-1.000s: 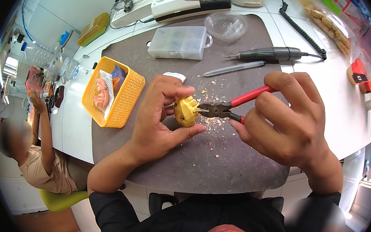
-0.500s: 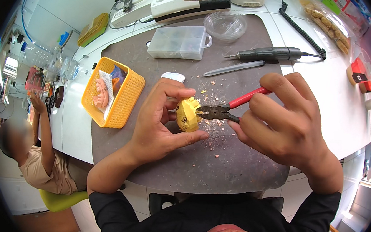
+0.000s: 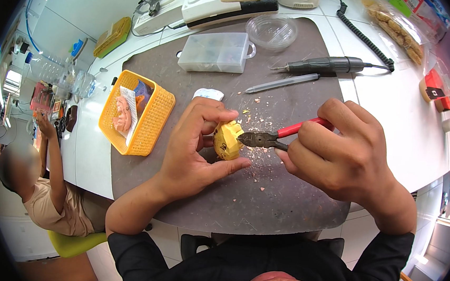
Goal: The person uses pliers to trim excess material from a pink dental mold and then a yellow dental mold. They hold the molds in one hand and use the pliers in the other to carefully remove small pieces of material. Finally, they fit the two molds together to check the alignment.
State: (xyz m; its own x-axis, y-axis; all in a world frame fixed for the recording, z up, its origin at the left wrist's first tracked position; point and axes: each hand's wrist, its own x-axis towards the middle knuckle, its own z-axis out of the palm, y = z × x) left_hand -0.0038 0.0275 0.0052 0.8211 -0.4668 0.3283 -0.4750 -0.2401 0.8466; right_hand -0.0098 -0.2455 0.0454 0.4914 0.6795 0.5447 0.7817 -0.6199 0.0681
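Note:
Between the thumb and fingers of my left hand [image 3: 190,145] is a yellow dental plaster model [image 3: 227,141] with dark handwriting on its side. My right hand [image 3: 340,149] is closed round the red handles of a pair of cutting pliers [image 3: 267,138]. The pliers' dark jaws touch the model's right edge, and their handles are squeezed nearly together. Pale crumbs and small yellow bits [image 3: 257,161] lie scattered on the grey mat [image 3: 278,208] beneath and around the model. Just beyond my left fingers rests a small white piece [image 3: 209,94] with blue marks.
A yellow basket [image 3: 159,115] holding a pink dental model [image 3: 123,114] stands at left. Beyond are a clear compartment box [image 3: 213,51], a round clear dish [image 3: 271,32], a grey pen [image 3: 282,84] and a corded handpiece [image 3: 326,65]. Another person [image 3: 57,196] sits far left.
The pliers' handles have come closer together as my right hand squeezed, and the jaws have closed at the model's edge. My left hand and the model have hardly moved.

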